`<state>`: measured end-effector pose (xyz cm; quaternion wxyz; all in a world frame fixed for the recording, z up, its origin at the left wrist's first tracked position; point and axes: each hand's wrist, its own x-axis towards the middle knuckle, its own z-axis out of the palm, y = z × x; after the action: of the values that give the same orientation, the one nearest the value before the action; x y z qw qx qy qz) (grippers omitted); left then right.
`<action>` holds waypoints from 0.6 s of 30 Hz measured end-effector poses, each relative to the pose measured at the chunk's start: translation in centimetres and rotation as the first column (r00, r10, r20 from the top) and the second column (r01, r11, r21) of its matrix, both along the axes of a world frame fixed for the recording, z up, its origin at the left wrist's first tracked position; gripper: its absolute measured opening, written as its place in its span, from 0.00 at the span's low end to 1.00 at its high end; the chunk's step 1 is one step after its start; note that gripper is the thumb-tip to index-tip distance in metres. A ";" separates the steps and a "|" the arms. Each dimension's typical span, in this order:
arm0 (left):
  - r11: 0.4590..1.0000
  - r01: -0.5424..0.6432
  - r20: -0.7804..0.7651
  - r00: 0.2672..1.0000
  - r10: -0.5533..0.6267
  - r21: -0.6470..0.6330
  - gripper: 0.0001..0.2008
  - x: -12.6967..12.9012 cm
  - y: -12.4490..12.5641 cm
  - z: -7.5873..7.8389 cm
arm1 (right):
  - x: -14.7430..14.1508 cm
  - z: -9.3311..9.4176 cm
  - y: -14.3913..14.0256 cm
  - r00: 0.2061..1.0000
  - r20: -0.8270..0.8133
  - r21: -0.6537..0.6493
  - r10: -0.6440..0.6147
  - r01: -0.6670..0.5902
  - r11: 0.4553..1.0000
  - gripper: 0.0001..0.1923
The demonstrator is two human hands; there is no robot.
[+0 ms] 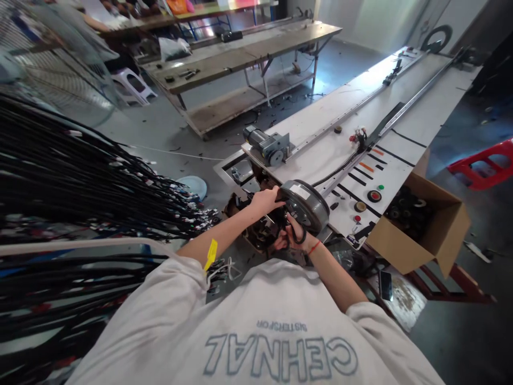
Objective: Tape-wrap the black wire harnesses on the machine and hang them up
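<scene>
My left hand (pixel 264 202) is at the near side of a grey metal drum (pixel 306 206) with a pale label on top. Its fingers are closed beside the drum's rim, and what they hold is hidden. Lower and to the right, my right hand (pixel 295 233) has its fingers in the black loop handles of scissors (pixel 300 236). The scissors' blades point left, under my left hand. Dark cable pieces and a brown container lie below both hands, partly hidden. A long black cable bundle (pixel 339 174) runs from behind the drum along the white bench.
The white workbench (pixel 320 155) carries a motor (pixel 262 144), rails, tape rolls (pixel 360 206) and black strips. A cardboard box (pixel 420 219) of dark parts stands right. Black cables (pixel 100 176) hang left. A phone (pixel 385 285) lies on a stool. Another person sits at the far left.
</scene>
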<state>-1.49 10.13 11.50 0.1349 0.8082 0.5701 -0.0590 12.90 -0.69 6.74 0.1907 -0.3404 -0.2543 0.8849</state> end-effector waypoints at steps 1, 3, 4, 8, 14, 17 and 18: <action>0.999 -0.006 -0.039 0.999 0.007 0.041 0.28 0.2 -0.2 -0.3 | 0.3 -0.1 -0.3 0.999 0.049 0.004 -0.007 0.007 1.000 0.39; 0.995 -0.016 -0.076 0.997 0.024 0.099 0.31 0.5 -0.6 -1.1 | 1.9 -0.5 -2.3 0.997 0.072 0.077 -0.010 0.005 0.997 0.38; 0.994 -0.024 -0.079 0.996 0.032 0.104 0.31 0.6 -0.6 -1.7 | 3.0 -0.6 -3.7 0.997 0.060 0.149 -0.046 0.037 0.988 0.38; 0.995 -0.052 -0.063 0.997 0.047 -0.084 0.23 0.1 0.0 -3.7 | 8.7 -1.6 -6.8 0.839 0.187 0.444 -0.511 0.392 0.806 0.35; 0.977 -0.129 -0.020 0.992 0.128 -0.170 0.15 -1.3 1.9 -5.3 | 15.7 -3.2 -2.5 0.048 0.846 0.527 -0.532 0.089 0.845 0.20; 0.913 -0.013 0.225 0.968 0.114 -0.409 0.20 -2.3 1.6 -5.5 | 16.2 -3.3 -0.9 -0.052 0.753 0.654 -0.656 -0.051 0.755 0.26; 0.849 0.075 0.368 0.918 0.147 -0.523 0.23 -2.5 1.1 -5.6 | 15.9 -3.3 -0.5 0.022 0.684 0.729 -0.729 -0.055 0.682 0.28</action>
<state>-3.94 11.18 5.87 0.4646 0.7238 0.5080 -0.0464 28.79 -1.20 3.48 0.2913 -0.8035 -0.4674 0.2260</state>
